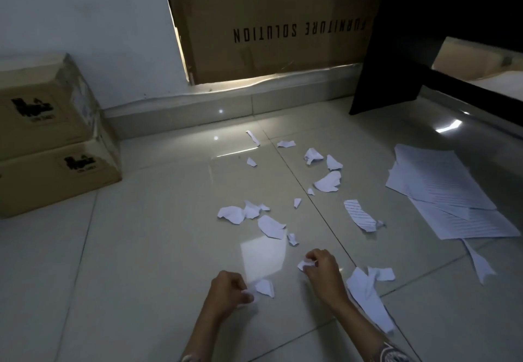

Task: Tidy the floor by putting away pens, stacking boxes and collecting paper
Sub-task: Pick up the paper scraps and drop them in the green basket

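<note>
- Tiles of a glossy pale floor (147, 248) are reflecting light in a dim room, with a white wall (85, 16) rising behind.
- Two cardboard boxes (51, 135) are sitting stacked one on the other at the left, against the wall.
- A large carton (268, 22) printed with upside-down lettering is leaning in the gap beyond the skirting, and a dark table leg (376, 73) is standing on the floor at the right.
- Torn paper scraps (271, 225) are lying scattered across the middle of the floor, well apart from the boxes.
- A pile of lined sheets (447, 192) is lying flat at the right, with a longer torn strip (368, 296) lying just beside the right forearm.
- The left hand (229, 291) is hovering low over the floor, fingers curled and pinching a small white scrap (264, 287).
- The right hand (322, 268) is bending at the wrist, fingers closing around a crumpled bit of paper (305, 265).
- Both forearms are reaching forward from the bottom edge, nearly parallel.
</note>
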Demonstrator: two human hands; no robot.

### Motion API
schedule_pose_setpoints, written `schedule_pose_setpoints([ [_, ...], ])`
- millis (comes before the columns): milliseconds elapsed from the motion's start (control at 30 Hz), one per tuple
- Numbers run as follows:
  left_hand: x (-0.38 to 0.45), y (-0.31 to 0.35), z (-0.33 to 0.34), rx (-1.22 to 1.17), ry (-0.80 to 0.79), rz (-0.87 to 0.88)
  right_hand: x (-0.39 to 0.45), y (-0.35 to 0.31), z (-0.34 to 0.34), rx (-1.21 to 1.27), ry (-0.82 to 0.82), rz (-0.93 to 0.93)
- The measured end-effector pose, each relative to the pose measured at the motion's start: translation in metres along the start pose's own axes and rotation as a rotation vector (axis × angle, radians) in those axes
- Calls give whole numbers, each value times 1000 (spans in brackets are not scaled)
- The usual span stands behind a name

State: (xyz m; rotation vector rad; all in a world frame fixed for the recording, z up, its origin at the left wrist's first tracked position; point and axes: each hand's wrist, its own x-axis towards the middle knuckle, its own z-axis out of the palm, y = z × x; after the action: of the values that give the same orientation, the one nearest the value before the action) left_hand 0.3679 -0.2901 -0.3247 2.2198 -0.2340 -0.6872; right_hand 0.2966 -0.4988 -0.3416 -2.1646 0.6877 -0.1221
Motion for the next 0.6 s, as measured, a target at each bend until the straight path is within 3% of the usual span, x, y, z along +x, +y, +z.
schedule_pose_setpoints([
  [200, 10, 3, 11, -45, 59, 138, 6, 14, 10, -225, -26, -66],
  [400, 22, 1, 30, 227, -1, 210, 21, 16, 7, -216, -74, -29],
  [600, 34, -2, 37, 337, 9, 250, 35, 3, -2, 42, -70, -31],
])
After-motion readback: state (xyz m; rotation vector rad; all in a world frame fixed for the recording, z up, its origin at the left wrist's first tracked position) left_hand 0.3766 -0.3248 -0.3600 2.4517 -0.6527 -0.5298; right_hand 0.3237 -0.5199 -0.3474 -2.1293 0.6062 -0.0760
